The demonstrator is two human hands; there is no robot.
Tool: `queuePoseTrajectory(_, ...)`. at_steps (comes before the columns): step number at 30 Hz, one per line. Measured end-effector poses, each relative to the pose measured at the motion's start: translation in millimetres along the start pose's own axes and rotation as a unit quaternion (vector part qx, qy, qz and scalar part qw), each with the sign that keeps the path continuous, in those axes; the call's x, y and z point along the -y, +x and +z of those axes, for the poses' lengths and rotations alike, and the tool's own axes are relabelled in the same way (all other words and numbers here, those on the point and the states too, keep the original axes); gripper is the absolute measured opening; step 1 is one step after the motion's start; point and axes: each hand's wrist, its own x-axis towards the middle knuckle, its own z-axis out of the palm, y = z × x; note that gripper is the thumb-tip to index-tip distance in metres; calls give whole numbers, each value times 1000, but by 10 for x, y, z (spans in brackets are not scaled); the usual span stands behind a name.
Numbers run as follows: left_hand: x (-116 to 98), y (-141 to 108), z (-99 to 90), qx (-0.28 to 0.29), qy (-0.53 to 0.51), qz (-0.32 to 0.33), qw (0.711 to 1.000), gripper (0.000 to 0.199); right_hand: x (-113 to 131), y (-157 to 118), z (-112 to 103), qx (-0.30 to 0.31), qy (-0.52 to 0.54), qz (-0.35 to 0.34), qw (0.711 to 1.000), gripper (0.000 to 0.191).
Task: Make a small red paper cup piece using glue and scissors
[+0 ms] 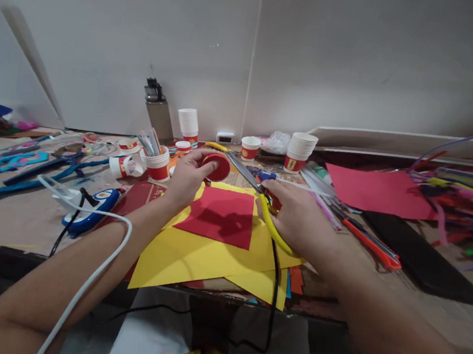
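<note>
My left hand (188, 177) pinches a round red piece (220, 169) that looks like paper, its flat face turned toward me. My right hand (300, 214) grips a pair of scissors (243, 170) with yellow handles. The blades point up and left, their tips near the top right edge of the round piece; whether they touch it I cannot tell. Below my hands a red sheet (223, 220) with a curved notch in its left side lies on yellow sheets (185, 262) at the table's front edge.
Paper cups stand at the back, a left stack (188, 120) and a right stack (301, 150). A cup of pens (156, 164), a bottle (158, 115) and a blue power strip (104, 205) are leftward. Rightward lie a utility knife (371, 244) and a black slab (422, 258). A white cable (116, 254) crosses my left forearm.
</note>
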Motion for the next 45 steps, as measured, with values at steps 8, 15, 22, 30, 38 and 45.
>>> queuePoseTrajectory(8,-38,25,-29,11,-15,-14,1000,18,-124,27,33,-3,-131,29,991,35)
queuePoseTrajectory(15,-33,38,-61,35,11,-16,999,20,-150,23,56,-10,-154,22,988,36)
queuePoseTrajectory(22,4,64,-89,3,43,5,999,20,-72,16,9,-2,-29,19,999,36)
queuePoseTrajectory(30,-42,-24,-14,-21,64,86,994,23,133,-59,-27,141,255,171,941,22)
queuePoseTrajectory(38,-5,-46,-15,7,97,110,989,26,100,-47,-15,123,203,87,968,23)
queuePoseTrajectory(45,-56,-24,-29,51,88,50,994,19,-60,-9,16,-3,-64,23,998,38)
